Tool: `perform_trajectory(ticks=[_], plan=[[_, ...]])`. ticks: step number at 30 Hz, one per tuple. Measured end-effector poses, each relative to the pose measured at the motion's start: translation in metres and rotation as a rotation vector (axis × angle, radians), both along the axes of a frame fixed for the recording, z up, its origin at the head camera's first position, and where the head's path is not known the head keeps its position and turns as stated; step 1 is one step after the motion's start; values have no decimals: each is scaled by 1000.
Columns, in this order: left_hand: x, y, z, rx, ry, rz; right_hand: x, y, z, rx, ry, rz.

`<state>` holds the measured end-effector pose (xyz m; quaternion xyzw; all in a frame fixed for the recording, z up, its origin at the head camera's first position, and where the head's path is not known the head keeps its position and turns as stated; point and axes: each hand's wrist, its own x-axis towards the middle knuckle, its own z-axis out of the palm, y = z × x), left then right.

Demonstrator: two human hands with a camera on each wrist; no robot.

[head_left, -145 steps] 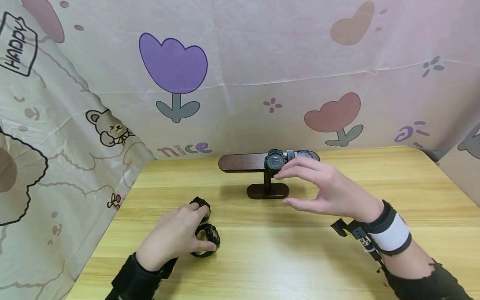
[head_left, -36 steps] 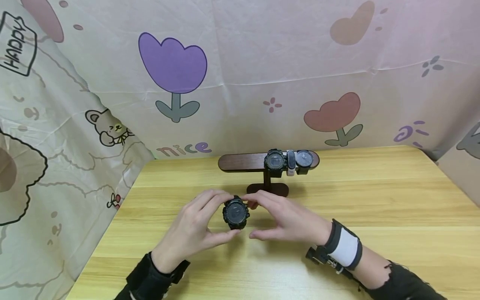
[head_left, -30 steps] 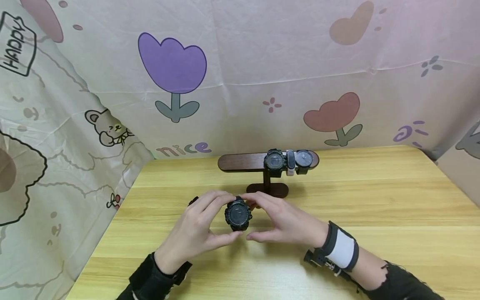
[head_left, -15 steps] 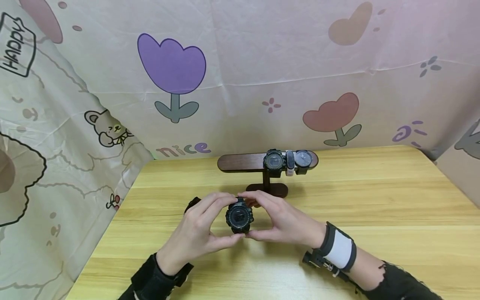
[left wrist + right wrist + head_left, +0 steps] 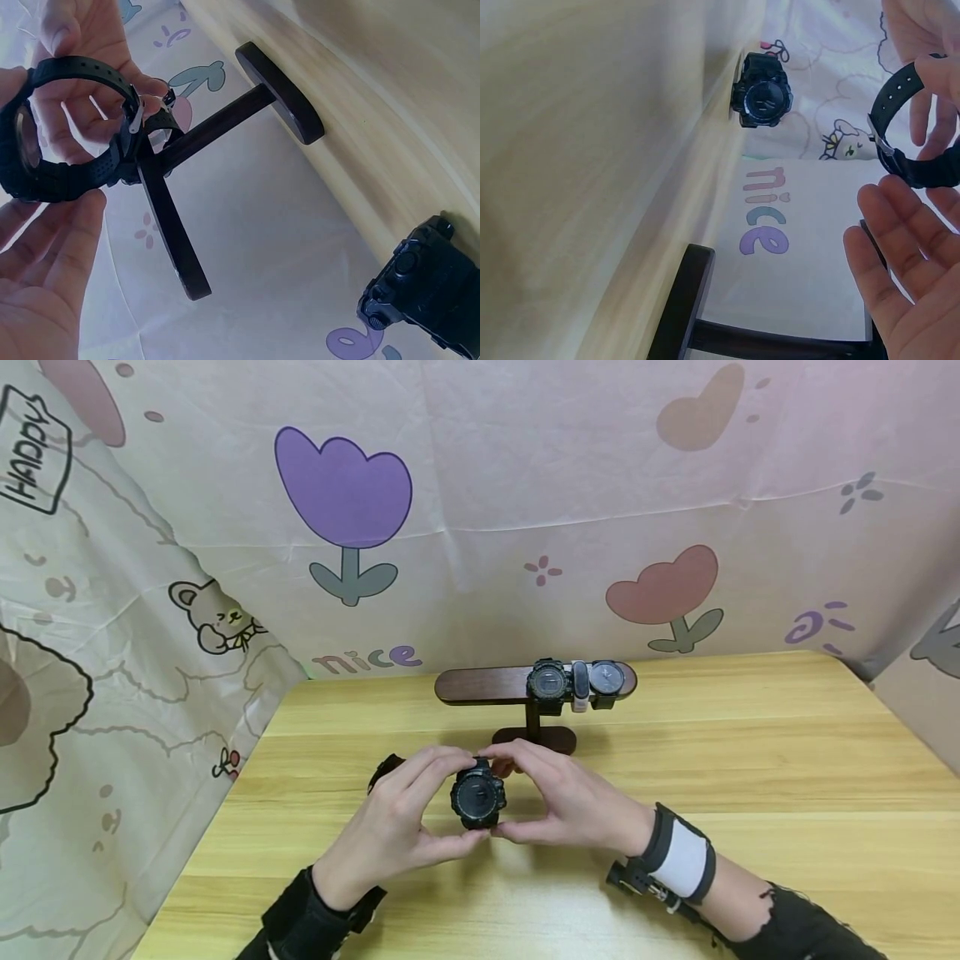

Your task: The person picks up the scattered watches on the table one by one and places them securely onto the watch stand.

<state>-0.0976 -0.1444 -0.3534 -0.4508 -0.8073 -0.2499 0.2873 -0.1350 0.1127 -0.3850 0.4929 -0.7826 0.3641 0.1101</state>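
Note:
A black wristwatch (image 5: 478, 797) with a round dial is held off the table, its face toward the head camera. My left hand (image 5: 390, 827) grips it from the left, fingers at its upper edge and thumb at its lower edge. From the right, my right hand (image 5: 577, 797) holds it too, index finger near the top and thumb near the bottom. The left wrist view shows its strap (image 5: 82, 69) fastened into a loop. A second black watch (image 5: 763, 90) stands on the table, partly hidden behind my left hand in the head view.
Behind the hands stands a dark wooden T-shaped watch stand (image 5: 480, 686). Its right half bears a black watch (image 5: 548, 680), a slim band (image 5: 581, 683) and another round watch (image 5: 606, 677). A patterned cloth (image 5: 480, 527) hangs behind the wooden table (image 5: 750, 860).
My left hand has lifted one of two watches from the table and carried it right. My right hand has come down from the stand to it. In the last half second, almost nothing moves.

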Motion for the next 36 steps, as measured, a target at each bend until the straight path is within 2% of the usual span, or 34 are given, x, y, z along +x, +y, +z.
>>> perform_trajectory(ticks=[9, 13, 20, 29, 36], plan=[[-1, -1, -1, -7, 12, 10, -1, 5, 7, 49, 49, -29], [-4, -5, 1, -10, -14, 24, -4, 14, 18, 56, 77, -34], [-16, -20, 5, -10, -50, 56, -14, 37, 39, -8, 170, -14], [-36, -40, 15, -22, -62, 107, -18, 73, 66, 17, 142, -185], [-51, -52, 18, -35, -44, 131, -24, 96, 75, 16, 165, -307]])
